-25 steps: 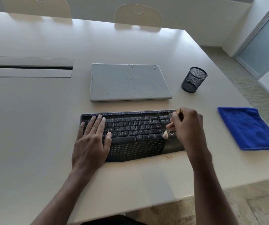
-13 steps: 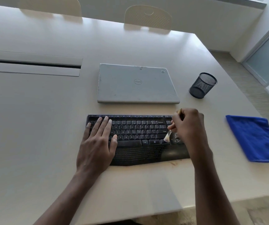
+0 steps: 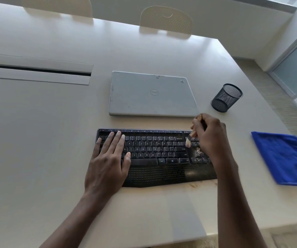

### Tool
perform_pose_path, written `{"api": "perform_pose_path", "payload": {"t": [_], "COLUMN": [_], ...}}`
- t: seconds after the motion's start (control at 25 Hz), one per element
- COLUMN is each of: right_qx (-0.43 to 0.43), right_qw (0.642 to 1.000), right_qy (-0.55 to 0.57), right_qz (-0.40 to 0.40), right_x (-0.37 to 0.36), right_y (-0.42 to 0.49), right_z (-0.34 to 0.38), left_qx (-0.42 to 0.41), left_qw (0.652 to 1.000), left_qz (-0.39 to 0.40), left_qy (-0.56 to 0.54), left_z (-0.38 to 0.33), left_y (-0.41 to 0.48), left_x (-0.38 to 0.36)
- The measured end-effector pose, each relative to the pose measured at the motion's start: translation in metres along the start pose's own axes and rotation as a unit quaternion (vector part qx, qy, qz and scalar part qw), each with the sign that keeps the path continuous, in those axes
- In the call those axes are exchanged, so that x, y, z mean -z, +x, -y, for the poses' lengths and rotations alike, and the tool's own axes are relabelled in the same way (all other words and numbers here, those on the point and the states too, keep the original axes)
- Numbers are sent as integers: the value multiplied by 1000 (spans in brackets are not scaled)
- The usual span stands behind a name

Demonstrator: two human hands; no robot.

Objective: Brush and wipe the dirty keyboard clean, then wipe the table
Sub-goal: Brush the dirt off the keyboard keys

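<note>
Just below right hand (image 3: 211, 138) grip, brush (image 3: 188, 142) bristles on keyboard (image 3: 153, 153).

1 view, head-worn, wide-angle. Sat above the tabletop's (image 3: 36, 149) near edge, close in, looked forward and steeply down. Both arms (image 3: 239, 212) ran up from the bottom of frame. Faced the far edge, where 2 chair backs (image 3: 165, 19) stood. Tabletop's right edge and far-right corner were in frame, floor (image 3: 278, 108) beyond them. Left edge fell outside the frame.
</note>
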State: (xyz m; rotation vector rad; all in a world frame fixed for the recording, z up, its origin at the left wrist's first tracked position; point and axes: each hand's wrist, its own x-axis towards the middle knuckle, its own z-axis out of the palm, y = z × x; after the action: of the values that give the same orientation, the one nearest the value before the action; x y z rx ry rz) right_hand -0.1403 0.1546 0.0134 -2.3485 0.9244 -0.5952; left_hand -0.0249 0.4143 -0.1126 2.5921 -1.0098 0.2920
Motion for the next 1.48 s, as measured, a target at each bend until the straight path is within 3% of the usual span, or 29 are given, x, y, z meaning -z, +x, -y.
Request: {"api": "perform_pose_path", "payload": {"t": [0.16, 0.36, 0.6, 1.16, 1.24, 1.36, 1.48], "right_qx": [6, 17, 12, 2, 9, -2, -43], "right_qw": [997, 998, 995, 1000, 998, 993, 997], "right_qy": [80, 41, 95, 5, 44, 120, 57], "right_qz": [-7, 38, -2, -31, -49, 7, 4], "right_x": [4, 9, 3, 8, 9, 4, 6], "right_y": [6, 10, 10, 5, 10, 17, 21], "right_z": [-4, -13, -15, -2, 0, 0, -14], "left_qx": [-1, -1, -3, -3, -4, -3, -3], "left_qw": [1000, 1000, 1000, 1000, 1000, 1000, 1000], "left_qz": [4, 1, 2, -1, -1, 1, 1], "left_qy": [3, 2, 2, 0, 0, -1, -1], "left_z": [0, 0, 0, 0, 0, 1, 0], "left_y": [0, 0, 0, 0, 0, 0, 0], "left_x": [0, 0, 0, 1, 0, 0, -1]}}
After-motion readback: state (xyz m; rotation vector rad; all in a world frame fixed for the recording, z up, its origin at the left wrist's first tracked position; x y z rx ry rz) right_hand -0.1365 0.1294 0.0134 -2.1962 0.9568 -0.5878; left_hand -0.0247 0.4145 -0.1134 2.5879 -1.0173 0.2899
